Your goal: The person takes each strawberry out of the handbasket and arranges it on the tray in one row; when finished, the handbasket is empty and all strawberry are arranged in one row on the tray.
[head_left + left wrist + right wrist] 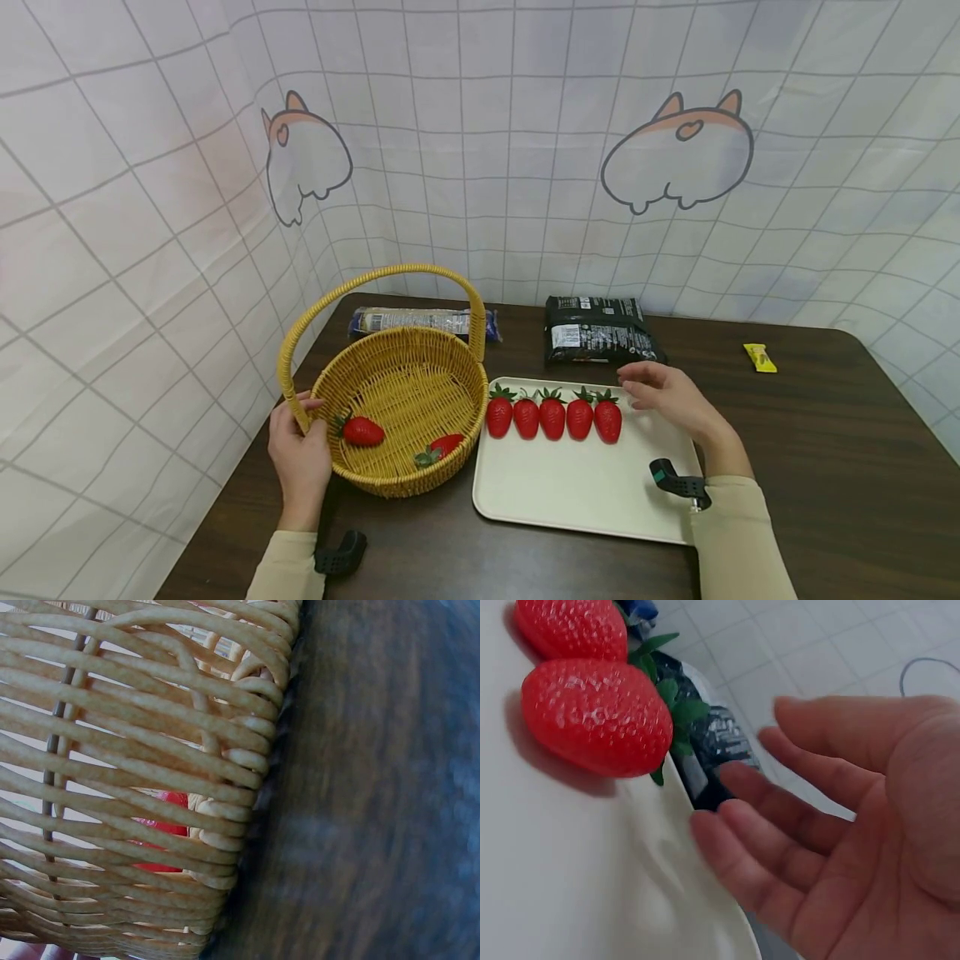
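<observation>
Strawberries (552, 418) lie in a row of five along the far side of a cream tray (570, 492), green leaves pointing away from the person and red tips pointing nearer. The row starts at the tray's left end, close to a yellow wicker basket (408, 379) with a tall arched handle (390, 271). Two more sit inside the basket: one strawberry on the left (363, 432) near the left hand, and another at the near right (447, 446), partly hidden by the rim. Through the weave, the left wrist view shows a patch of red.

The left hand (300, 454) pinches the basket's left edge at the foot of the handle, thumb on the near side. The right hand (663, 396) is at the tray's far right corner, just beside the last strawberry in the row; its fingers are parted and loosely bent, and it holds nothing.

Behind the tray lies a black packet (600, 329), and behind the basket a long blue-ended packet (420, 321). A small yellow wrapper (761, 358) lies farther right on the dark brown table (825, 467). A white gridded cloth (487, 167) with outlined animal drawings hangs beyond.
</observation>
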`<state>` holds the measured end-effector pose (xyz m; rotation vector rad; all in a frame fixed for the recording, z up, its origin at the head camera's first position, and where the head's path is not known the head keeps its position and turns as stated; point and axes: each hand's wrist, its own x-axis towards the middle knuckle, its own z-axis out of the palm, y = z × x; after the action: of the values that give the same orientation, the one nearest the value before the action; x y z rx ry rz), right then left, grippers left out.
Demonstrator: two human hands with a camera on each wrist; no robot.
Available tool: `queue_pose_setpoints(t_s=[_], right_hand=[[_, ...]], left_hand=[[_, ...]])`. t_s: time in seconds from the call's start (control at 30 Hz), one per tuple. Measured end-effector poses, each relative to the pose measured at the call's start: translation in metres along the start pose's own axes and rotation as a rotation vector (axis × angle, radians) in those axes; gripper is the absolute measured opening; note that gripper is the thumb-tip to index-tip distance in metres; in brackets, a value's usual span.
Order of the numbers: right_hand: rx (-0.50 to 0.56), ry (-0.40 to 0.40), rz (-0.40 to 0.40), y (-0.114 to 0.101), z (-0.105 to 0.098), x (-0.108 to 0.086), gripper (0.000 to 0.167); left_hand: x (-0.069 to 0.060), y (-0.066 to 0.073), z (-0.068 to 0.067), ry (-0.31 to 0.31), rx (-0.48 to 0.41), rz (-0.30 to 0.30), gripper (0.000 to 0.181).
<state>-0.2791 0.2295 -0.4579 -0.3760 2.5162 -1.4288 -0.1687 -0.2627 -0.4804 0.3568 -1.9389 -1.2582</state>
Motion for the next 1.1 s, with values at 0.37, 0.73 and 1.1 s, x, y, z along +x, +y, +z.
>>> queue_pose_setpoints(t_s=[0.37,0.73,1.1], right_hand=[[0.188,0.130,-0.085,-0.040,0.028,0.010,0.036],[0.316,-0.022,-0.240,-0.085,0.096,0.019,0.021],[0.485,-0.207,-0.425,-0.126,0.159,0.035,0.021]], left_hand=[[0.000,-0.001,0.001,0.004,-0.003,0.000,0.024],[-0.003,-0.001,0.000,-0.002,-0.011,-0.038,0.024],[0.000,-0.003,0.000,-0.002,-0.007,-0.022,0.024]])
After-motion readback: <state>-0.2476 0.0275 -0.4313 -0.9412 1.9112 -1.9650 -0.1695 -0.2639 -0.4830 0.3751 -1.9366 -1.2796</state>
